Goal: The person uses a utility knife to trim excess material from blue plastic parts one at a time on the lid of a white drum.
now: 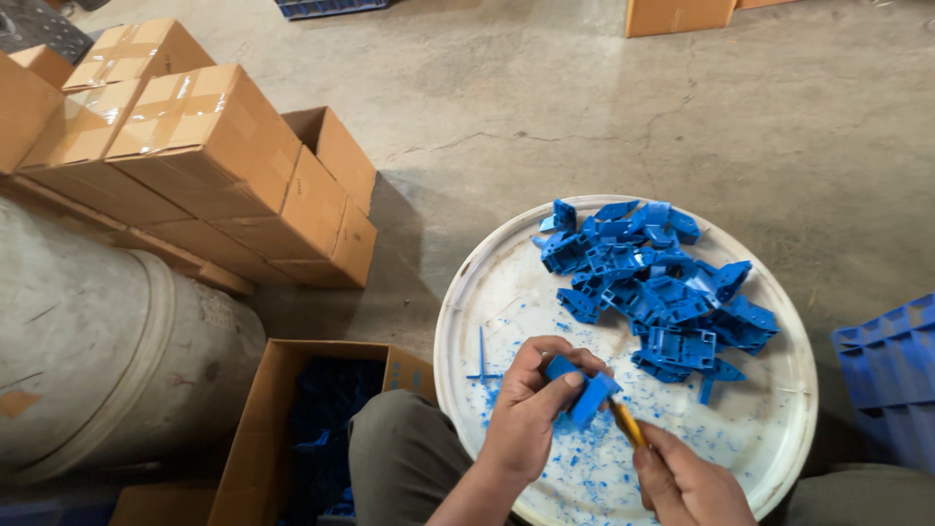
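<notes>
Fingers (545, 375) of the left hand (526, 419) curl tightly around a small blue plastic part (584, 392), pinching it between thumb and forefinger just above the near edge of the round white tray (467, 292). That hand comes up from the lower middle of the view, wrist bent slightly, knuckles turned up toward the camera. Close to its right, the right hand (687, 482) rises from the bottom edge, its fingers pressed together around a yellow-handled tool (626, 422) whose tip meets the underside of the held part. Both hands hover over the near portion of the tray, where blue shavings (584, 468) lie scattered across the white surface.

Left of the tray, beside the person's knee in grey-green trousers (399, 448), an open cardboard box (263, 419) holds more blue pieces in shadow. A thin blue sprue (482, 358) lies on the tray's left part. Farther in, a heap of blue parts (662, 287) fills the tray's far right half. Right of the tray, a blue crate (891, 375) shows at the frame edge. Left of the tray stands a large grey drum (88, 341), and beyond it sit stacked taped cartons (195, 146). Beyond the tray stretches cracked concrete floor (584, 97).
</notes>
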